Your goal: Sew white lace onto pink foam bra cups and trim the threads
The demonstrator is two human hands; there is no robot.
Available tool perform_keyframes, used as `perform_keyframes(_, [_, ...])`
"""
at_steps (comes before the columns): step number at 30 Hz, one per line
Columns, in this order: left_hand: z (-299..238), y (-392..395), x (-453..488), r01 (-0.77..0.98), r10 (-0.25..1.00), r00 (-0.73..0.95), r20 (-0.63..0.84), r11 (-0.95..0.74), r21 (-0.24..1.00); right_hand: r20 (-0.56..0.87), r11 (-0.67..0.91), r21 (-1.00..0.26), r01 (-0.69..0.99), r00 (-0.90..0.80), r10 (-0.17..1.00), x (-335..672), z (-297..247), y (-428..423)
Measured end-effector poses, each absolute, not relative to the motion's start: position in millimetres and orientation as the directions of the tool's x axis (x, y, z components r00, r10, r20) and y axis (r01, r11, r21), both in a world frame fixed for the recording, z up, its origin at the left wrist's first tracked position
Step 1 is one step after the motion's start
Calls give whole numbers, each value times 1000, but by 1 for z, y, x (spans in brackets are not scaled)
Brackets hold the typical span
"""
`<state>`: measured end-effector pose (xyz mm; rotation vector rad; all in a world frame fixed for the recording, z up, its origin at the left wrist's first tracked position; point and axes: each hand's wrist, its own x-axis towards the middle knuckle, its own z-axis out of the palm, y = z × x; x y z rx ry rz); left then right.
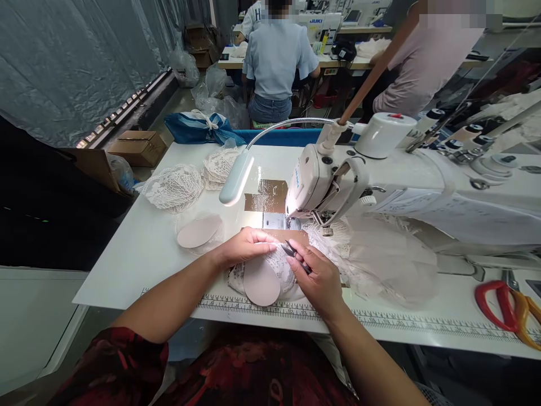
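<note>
My left hand (245, 248) pinches the edge of a white lace piece (281, 268) that lies on the table in front of the sewing machine (338, 180). A beige oval pad (261, 282) sits on that lace, just below my fingers. My right hand (319, 276) is closed round small dark thread snips (291, 250), whose tips point at the lace beside my left fingertips. More lace and sheer fabric (380, 265) trails to the right under the machine's arm.
A second beige pad (198, 231) and lace stacks (175, 186) lie at the left of the white table (139, 254). A gooseneck lamp (236, 177) shines down. Red and orange scissors (507, 307) lie at the right. Two people sit at machines behind.
</note>
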<state>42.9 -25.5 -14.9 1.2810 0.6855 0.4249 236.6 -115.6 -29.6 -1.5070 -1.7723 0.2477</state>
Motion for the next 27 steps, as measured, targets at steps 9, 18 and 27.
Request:
perform_keyframes(9, [-13,-26,44,72,636,737,-228,261,963,412,264,-611,746,16,911,236,-28,-116])
perform_keyframes(18, [-13,-25,45,65,635,743,-210,243,968,428,291,-588,755,-16,904,236,-30,-115])
perform_keyframes(27, [-14,-25,44,85,636,736,-231,252,964,425,288,-594,751,-11,905,236,-30,-115])
